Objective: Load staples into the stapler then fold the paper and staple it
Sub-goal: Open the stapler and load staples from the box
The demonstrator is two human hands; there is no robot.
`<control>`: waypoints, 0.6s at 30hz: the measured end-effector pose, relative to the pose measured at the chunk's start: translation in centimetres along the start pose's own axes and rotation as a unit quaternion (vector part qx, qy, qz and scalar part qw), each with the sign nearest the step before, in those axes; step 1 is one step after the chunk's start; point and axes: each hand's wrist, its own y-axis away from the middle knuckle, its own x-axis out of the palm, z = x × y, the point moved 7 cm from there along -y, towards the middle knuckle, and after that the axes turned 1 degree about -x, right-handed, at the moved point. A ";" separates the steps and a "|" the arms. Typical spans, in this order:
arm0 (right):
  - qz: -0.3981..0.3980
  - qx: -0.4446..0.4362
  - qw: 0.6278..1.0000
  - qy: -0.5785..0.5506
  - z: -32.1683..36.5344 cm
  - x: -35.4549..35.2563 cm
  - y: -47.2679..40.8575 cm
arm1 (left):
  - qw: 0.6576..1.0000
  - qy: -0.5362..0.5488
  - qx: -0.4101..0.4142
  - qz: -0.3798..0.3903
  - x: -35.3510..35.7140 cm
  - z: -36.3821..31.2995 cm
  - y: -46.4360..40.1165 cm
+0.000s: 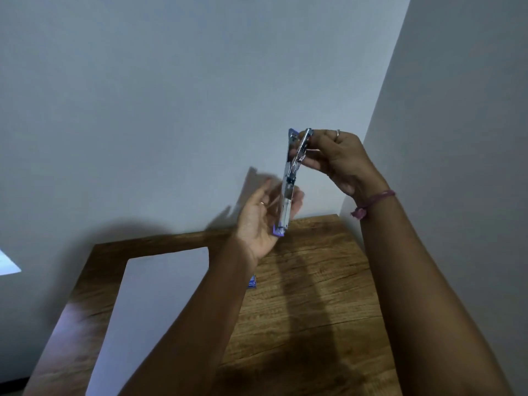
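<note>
A silver and purple stapler [288, 181] is held upright in the air above the wooden table, swung wide open so its metal inside shows. My left hand [263, 215] cradles its lower end, fingers loosely curled around it. My right hand [337, 158] pinches the raised upper arm near the top. A white sheet of paper [154, 310] lies flat on the table at the left, partly under my left forearm. A small blue staple box [252, 282] peeks out beside my left forearm.
The wooden table [308, 310] stands in a corner, with a grey wall behind it and another close on the right. A bright patch [7, 264] shows at the far left edge.
</note>
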 end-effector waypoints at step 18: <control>-0.032 -0.088 0.921 0.377 -3.4 -1.6 3.8 | 0.997 0.041 -0.054 -0.024 -3.3 3.4 -0.8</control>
